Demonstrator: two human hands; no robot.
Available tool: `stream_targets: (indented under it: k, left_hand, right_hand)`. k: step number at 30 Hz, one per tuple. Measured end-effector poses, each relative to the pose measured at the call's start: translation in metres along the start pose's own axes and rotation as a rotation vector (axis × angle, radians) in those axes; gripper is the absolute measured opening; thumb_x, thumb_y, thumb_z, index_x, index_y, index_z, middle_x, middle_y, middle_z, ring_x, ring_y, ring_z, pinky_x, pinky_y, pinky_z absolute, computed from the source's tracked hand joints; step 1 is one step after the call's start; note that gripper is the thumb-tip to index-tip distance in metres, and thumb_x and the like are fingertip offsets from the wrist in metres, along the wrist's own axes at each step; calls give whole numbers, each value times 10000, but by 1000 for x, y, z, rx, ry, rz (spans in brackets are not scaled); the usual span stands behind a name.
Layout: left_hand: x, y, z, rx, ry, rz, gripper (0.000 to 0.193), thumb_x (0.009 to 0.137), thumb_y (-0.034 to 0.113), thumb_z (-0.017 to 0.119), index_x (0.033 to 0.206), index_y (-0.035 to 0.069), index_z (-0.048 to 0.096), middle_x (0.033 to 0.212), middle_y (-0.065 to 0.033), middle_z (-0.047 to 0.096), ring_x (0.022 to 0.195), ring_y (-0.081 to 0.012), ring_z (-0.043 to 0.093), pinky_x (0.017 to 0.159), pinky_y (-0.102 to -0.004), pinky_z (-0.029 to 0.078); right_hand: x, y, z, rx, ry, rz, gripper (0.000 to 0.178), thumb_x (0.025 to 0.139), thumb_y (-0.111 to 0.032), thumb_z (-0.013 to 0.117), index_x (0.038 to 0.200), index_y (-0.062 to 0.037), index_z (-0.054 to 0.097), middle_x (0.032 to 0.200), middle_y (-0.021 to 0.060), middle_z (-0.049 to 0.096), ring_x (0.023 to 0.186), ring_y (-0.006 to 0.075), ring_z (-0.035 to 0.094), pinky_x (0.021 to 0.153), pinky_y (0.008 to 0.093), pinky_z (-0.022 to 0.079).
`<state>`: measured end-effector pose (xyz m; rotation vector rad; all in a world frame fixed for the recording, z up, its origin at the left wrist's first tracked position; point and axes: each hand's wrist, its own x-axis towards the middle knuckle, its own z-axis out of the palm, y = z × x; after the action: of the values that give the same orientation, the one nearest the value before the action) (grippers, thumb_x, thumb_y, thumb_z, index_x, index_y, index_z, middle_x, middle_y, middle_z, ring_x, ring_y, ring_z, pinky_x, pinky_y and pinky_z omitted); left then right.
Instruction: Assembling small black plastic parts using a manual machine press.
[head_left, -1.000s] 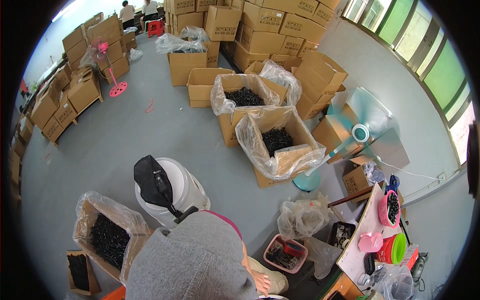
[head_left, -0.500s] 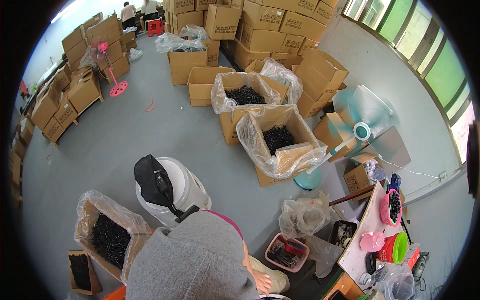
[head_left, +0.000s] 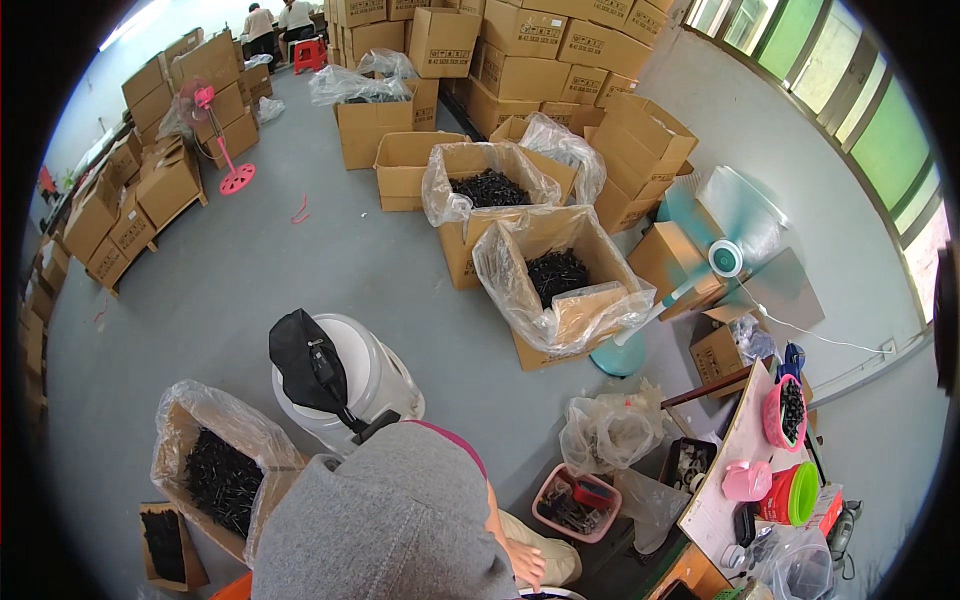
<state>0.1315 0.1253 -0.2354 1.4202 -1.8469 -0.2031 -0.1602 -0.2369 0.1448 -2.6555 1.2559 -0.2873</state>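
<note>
Grey clothing [head_left: 380,520] fills the lower middle, with a magenta edge along its right side. Past that edge a bare forearm leads down to a hand [head_left: 525,562], by its place most likely my left hand. It lies close beside a knee in beige trousers [head_left: 555,562], above a white rim [head_left: 552,594] at the lower edge. Its fingertips are too indistinct to show whether they grip anything. My right hand is out of sight. A black pouch [head_left: 308,360] rests on a white stool [head_left: 390,385], its strap running to the grey clothing.
Lined cartons [head_left: 285,460] [head_left: 560,345] hold black pieces at left and centre. Right of the knee sits a pink basin [head_left: 590,530] with tools. A cluttered table [head_left: 715,500] and a teal fan [head_left: 725,258] stand right. Stacked cartons [head_left: 520,75] line the back; two people [head_left: 260,32] work far off.
The whole view shifts very slightly. The teal fan's blurred blades have turned. The visible hand stays beside the knee, and the objects around it keep their places.
</note>
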Motion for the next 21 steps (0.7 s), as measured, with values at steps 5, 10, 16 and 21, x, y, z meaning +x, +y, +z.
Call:
stream_targets:
  k: [5,10,16,21]
  left_hand:
    - [0,0,-1,12,-1,2,654,796,681,605,1165,141,588,1001,-45,529,998,-241,479,774,-372,347]
    - [-1,-1,2,18,10,2,656,792,680,611,1165,141,589,1001,-45,534,1003,-243,479,771,-374,348]
    - [0,-1,0,-18,18,2,659,788,679,613,1161,136,589,1009,-51,537,1009,-249,479,766,-377,351]
    - [0,-1,0,3,19,3,654,789,680,612,1150,134,595,1013,-50,545,1007,-248,482,760,-374,350]
  right_hand:
    - [-1,0,1,15,-3,-7,450,737,-131,738,1152,9,634,991,164,692,868,243,657,758,341,518]
    - [-2,-1,3,29,-10,-12,447,741,-132,735,1153,8,633,991,162,691,867,242,656,758,340,517]
    - [-5,-1,4,43,-16,-12,444,745,-132,733,1155,7,631,990,159,690,867,240,654,757,338,516]
    - [-7,-3,5,57,-21,-16,442,749,-133,731,1156,6,630,990,157,689,867,239,653,756,337,516]
